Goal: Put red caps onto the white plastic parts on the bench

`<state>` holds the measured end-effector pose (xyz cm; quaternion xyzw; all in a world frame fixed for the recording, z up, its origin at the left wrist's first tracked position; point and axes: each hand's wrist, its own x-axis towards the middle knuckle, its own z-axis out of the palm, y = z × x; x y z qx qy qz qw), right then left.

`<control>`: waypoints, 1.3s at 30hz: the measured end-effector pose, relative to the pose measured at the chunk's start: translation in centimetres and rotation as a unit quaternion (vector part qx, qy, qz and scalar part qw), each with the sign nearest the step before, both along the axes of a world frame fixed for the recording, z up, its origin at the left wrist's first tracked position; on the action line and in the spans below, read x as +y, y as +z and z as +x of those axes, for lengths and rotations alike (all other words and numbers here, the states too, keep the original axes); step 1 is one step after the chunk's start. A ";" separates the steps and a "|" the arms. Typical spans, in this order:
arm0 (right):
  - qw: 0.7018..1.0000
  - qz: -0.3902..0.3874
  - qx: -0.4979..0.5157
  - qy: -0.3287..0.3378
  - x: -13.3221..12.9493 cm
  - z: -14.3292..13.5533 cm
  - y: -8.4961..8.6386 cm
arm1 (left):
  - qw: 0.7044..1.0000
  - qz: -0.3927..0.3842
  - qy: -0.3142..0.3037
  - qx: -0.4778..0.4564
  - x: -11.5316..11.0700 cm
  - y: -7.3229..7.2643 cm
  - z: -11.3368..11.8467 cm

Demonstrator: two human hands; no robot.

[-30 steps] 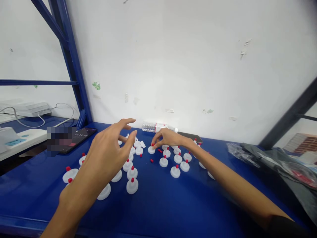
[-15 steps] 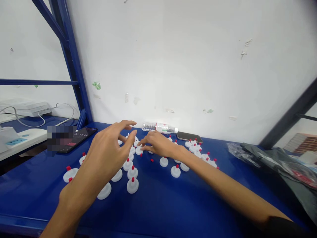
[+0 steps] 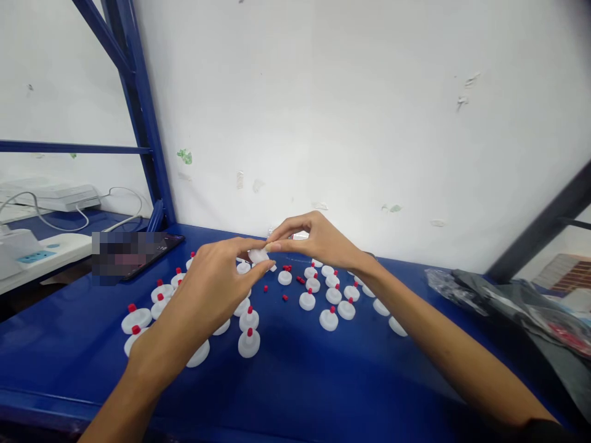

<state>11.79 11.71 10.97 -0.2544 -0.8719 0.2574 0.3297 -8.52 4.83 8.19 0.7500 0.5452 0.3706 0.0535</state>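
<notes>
Above the middle of the blue table, my left hand (image 3: pixel 217 277) holds a white nozzle cap (image 3: pixel 258 255) between thumb and fingers. The cap is tilted. My right hand (image 3: pixel 314 240) meets it from the other side, thumb and index finger pinched at its upper edge; the fingertips partly hide the contact. Beneath the hands lie several small loose red tips (image 3: pixel 285 298). A white cap without a red tip (image 3: pixel 285 278) sits close by. White caps with red tips (image 3: pixel 249 343) stand upright to the left, some behind my left forearm, and more white caps (image 3: pixel 329 319) are at the right.
A plastic bottle lies against the wall, mostly hidden by my right hand. At the left are a phone (image 3: pixel 152 255), a white power strip (image 3: pixel 55 252) and a blue frame post (image 3: pixel 148 123). Grey cloth and clear plastic (image 3: pixel 489 307) lie at the right edge.
My right hand has lifted from the caps at the back and met my left hand. A white cap is now held between them, and the left fingers have closed on it.
</notes>
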 end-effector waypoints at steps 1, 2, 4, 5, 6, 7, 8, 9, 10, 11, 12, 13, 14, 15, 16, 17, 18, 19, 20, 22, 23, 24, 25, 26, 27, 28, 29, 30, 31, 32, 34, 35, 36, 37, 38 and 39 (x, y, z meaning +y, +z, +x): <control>1.000 0.014 -0.018 -0.009 0.1 0.2 0.1 | 1.000 0.007 0.012 -0.004 0.0 0.0 0.0; 0.998 0.031 -0.049 -0.027 0.3 0.5 0.1 | 1.000 0.014 0.027 -0.005 0.0 0.1 -0.1; 0.985 0.057 -0.146 -0.075 1.2 1.3 -0.3 | 0.999 0.021 0.049 0.001 0.0 0.1 -0.2; 0.971 0.061 -0.208 -0.096 1.7 1.7 -0.6 | 0.998 0.021 0.055 0.005 0.0 0.2 -0.3; 0.955 0.059 -0.269 -0.110 2.3 2.1 -1.1 | 0.998 0.021 0.057 0.009 0.1 0.2 -0.3; 0.939 0.053 -0.319 -0.118 2.8 2.4 -1.5 | 0.998 0.020 0.055 0.013 0.1 0.2 -0.4; 0.926 0.046 -0.355 -0.122 3.2 2.7 -2.0 | 0.998 0.019 0.053 0.016 0.1 0.1 -0.4; 0.917 0.042 -0.377 -0.124 3.5 2.8 -2.5 | 0.998 0.020 0.051 0.020 0.1 0.1 -0.4; 0.912 0.040 -0.389 -0.126 3.8 2.8 -2.9 | 0.998 0.020 0.049 0.023 0.2 0.1 -0.4; 0.910 0.040 -0.393 -0.129 3.9 2.6 -3.4 | 0.998 0.020 0.047 0.026 0.2 0.0 -0.4; 0.909 0.041 -0.394 -0.131 4.0 2.5 -3.7 | 0.998 0.021 0.048 0.028 0.3 0.0 -0.4; 0.907 0.043 -0.398 -0.133 4.1 2.3 -4.1 | 0.998 0.021 0.048 0.031 0.3 -0.1 -0.3; 0.905 0.046 -0.401 -0.136 4.1 2.0 -4.4 | 0.998 0.020 0.048 0.032 0.4 -0.2 -0.3; 0.903 0.049 -0.403 -0.139 4.2 1.8 -4.8 | 0.998 0.018 0.048 0.033 0.4 -0.2 -0.3; 0.901 0.053 -0.405 -0.142 4.2 1.6 -5.0 | 0.998 0.016 0.047 0.033 0.4 -0.3 -0.2; 0.900 0.057 -0.407 -0.145 4.3 1.5 -5.3 | 0.998 0.014 0.045 0.033 0.5 -0.3 -0.2; 0.900 0.060 -0.407 -0.146 4.3 1.4 -5.5 | 0.998 0.012 0.042 0.034 0.5 -0.3 -0.2; 0.900 0.062 -0.406 -0.146 4.4 1.4 -5.6 | 0.999 0.010 0.039 0.036 0.5 -0.3 -0.2; 0.901 0.062 -0.404 -0.145 4.4 1.4 -5.6 | 0.999 0.010 0.037 0.037 0.5 -0.3 -0.2; 0.906 0.057 -0.395 -0.142 4.4 1.5 -5.4 | 0.999 0.008 0.034 0.040 0.5 -0.3 -0.2; 0.909 0.052 -0.388 -0.142 4.4 1.7 -5.1 | 0.999 0.007 0.034 0.041 0.4 -0.3 -0.2; 0.913 0.046 -0.380 -0.141 4.3 1.8 -4.7 | 0.998 0.007 0.035 0.042 0.4 -0.3 -0.2; 0.916 0.041 -0.374 -0.139 4.2 2.0 -4.2 | 0.998 0.006 0.034 0.043 0.4 -0.3 -0.3; 0.923 0.033 -0.360 -0.136 4.1 2.1 -3.6 | 0.998 0.004 0.034 0.044 0.4 -0.3 -0.3; 0.934 0.021 -0.332 -0.130 3.9 2.3 -2.9 | 0.998 0.002 0.032 0.046 0.4 -0.3 -0.3; 0.949 0.007 -0.291 -0.119 3.6 2.3 -2.3 | 0.998 -0.001 0.029 0.047 0.5 -0.3 -0.3; 0.967 -0.007 -0.236 -0.101 3.3 2.3 -1.6 | 0.998 -0.005 0.027 0.048 0.5 -0.4 -0.3; 0.982 -0.018 -0.171 -0.078 2.9 2.3 -1.0 | 0.998 -0.008 0.026 0.048 0.6 -0.4 -0.3; 0.993 -0.027 -0.105 -0.054 2.5 2.1 -0.5 | 0.998 -0.010 0.027 0.047 0.6 -0.4 -0.3; 0.998 -0.031 -0.048 -0.031 2.0 1.8 -0.1 | 0.999 -0.011 0.031 0.043 0.7 -0.4 -0.2; 0.999 -0.030 0.019 -0.007 1.0 1.0 0.4 | 0.999 -0.013 0.039 0.033 0.7 -0.3 -0.2; 0.999 -0.031 0.035 -0.004 0.5 0.6 0.5 | 0.999 -0.013 0.042 0.028 0.7 -0.2 -0.2; 0.998 -0.032 0.044 -0.005 0.1 0.2 0.5 | 0.999 -0.013 0.044 0.023 0.7 -0.1 -0.2; 0.998 -0.032 0.049 -0.006 -0.3 -0.1 0.5 | 0.999 -0.013 0.044 0.018 0.6 0.0 -0.2; 0.998 -0.031 0.054 -0.007 -0.6 -0.4 0.5 | 0.999 -0.013 0.042 0.012 0.6 0.1 -0.3; 0.998 -0.031 0.060 -0.009 -0.7 -0.5 0.4 | 0.999 -0.013 0.040 0.003 0.5 0.2 -0.3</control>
